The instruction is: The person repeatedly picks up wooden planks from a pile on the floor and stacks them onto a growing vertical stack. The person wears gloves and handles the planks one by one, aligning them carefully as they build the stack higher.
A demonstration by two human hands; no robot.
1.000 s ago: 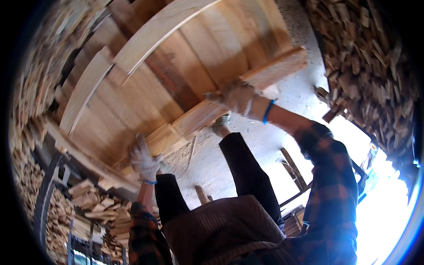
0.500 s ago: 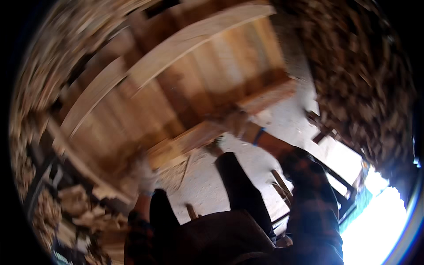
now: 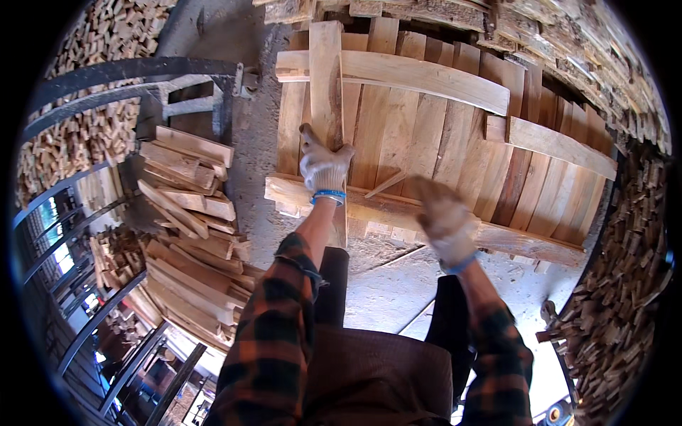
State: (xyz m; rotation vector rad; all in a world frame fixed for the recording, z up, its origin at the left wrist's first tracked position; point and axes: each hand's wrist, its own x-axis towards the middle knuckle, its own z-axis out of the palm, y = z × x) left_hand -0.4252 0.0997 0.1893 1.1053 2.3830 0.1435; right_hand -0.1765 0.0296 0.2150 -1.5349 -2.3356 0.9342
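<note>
A wooden board [image 3: 327, 78] lies lengthwise across the left end of a slatted wooden panel [image 3: 376, 117]. My left hand [image 3: 325, 167], in a pale knit glove, spans that board, thumb at its right edge and fingers at its left. My right hand [image 3: 447, 224], also gloved, is smeared by motion over the panel's near rail [image 3: 380, 208]; its fingers are blurred, and I cannot make out anything in it. Between the hands, a thin wood sliver [image 3: 386, 184] rests on the slats. Two curved wooden strips [image 3: 426, 79] run along the far side of the panel.
Loose wood offcuts [image 3: 192, 184] are heaped at the left beside a dark metal frame [image 3: 135, 71]. Stacked wood pieces [image 3: 618, 298] rise at the right, with more timber [image 3: 455, 13] behind the panel. Sawdust and scraps lie on the concrete floor [image 3: 383, 273].
The view has swung round and the panel sits differently in it. Both hands were at the panel's near edge; now the left is on a crosswise board and the right moves above the rail.
</note>
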